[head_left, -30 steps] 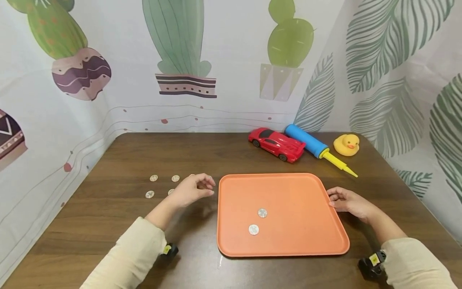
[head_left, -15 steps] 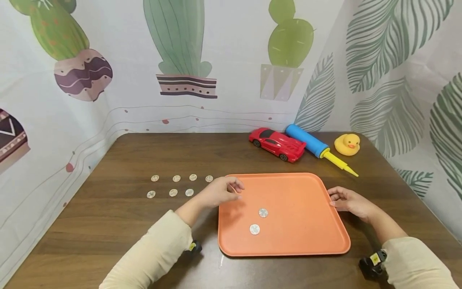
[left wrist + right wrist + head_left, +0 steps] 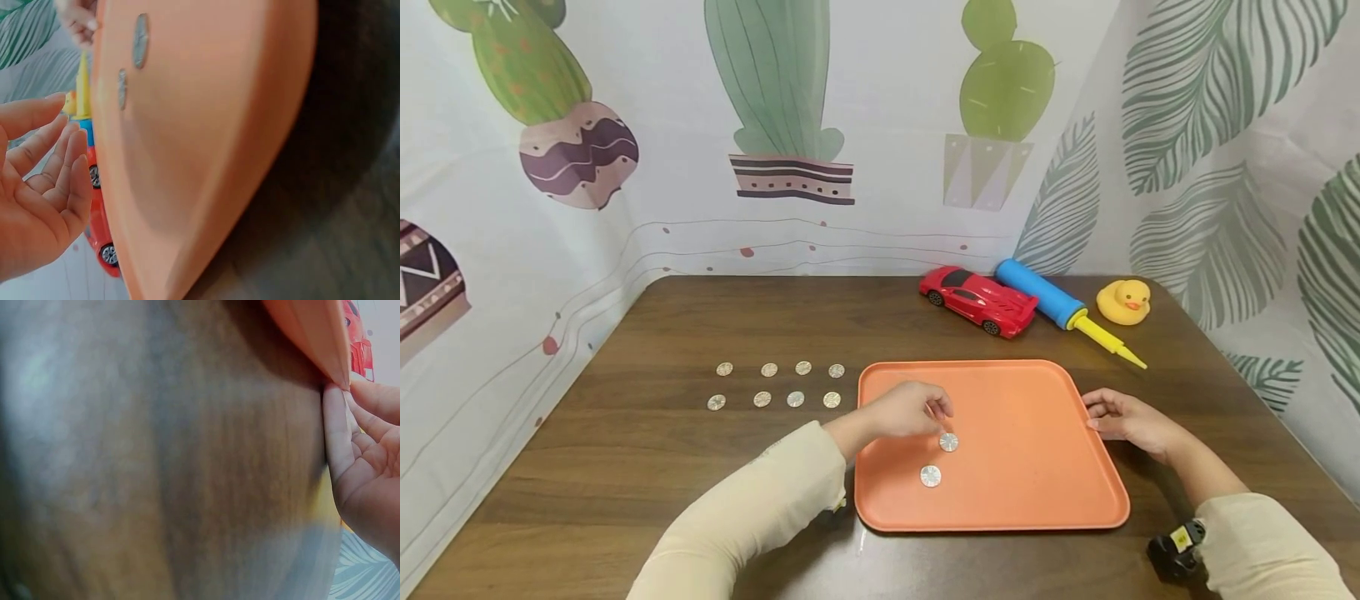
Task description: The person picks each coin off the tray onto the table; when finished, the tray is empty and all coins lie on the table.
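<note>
My left hand (image 3: 910, 408) hovers over the left half of the orange tray (image 3: 1022, 450), its fingertips just above a silver coin (image 3: 948, 442). In the left wrist view its fingers are loosely bent, thumb and forefinger apart, with nothing between them. A second silver coin (image 3: 930, 476) lies on the tray, nearer the front edge. At the tray's right rim, my right hand (image 3: 1131, 423) pinches the edge between thumb and fingers, as the right wrist view shows. Left of the tray, several coins (image 3: 795, 399) lie flat on the table in two rows.
Behind the tray lie a red toy car (image 3: 977, 302), a blue and yellow toy pump (image 3: 1060, 304) and a yellow rubber duck (image 3: 1123, 302). A patterned cloth (image 3: 887, 167) hangs behind the brown wooden table (image 3: 625, 467).
My left hand has moved right, from beside the coin rows across the tray's left rim to the coin on it. My right hand stays at the tray's right rim.
</note>
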### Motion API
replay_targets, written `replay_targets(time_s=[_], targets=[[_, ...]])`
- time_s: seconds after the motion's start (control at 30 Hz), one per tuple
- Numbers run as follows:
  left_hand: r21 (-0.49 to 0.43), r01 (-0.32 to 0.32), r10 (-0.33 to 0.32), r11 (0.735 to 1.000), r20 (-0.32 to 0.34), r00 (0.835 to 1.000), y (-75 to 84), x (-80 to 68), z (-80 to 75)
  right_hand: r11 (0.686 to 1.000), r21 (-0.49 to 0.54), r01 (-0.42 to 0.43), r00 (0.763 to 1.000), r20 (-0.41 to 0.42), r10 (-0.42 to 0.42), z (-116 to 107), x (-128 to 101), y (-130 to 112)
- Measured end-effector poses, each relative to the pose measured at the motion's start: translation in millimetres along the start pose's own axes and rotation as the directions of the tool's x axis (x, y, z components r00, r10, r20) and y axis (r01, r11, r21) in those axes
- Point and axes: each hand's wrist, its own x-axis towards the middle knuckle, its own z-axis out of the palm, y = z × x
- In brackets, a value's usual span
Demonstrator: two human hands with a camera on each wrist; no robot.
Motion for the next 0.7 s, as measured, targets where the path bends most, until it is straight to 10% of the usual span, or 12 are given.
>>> replay_targets(time_s=[0.3,0.7], targets=[[0.251,0.050,-0.064,0.967,0.051,0.997,-0.5,12.7,13.9,1.000,-0.013,-0.011,1.000,-0.009,0.011,-0.3,-0.2,0.4],[0.314,0.086,-0.124,0.946,0.105,0.987,2.3,16.2,21.7,1.000,-0.026,-0.013,1.000,-0.012,0.012,-0.7,0.2,1.3]])
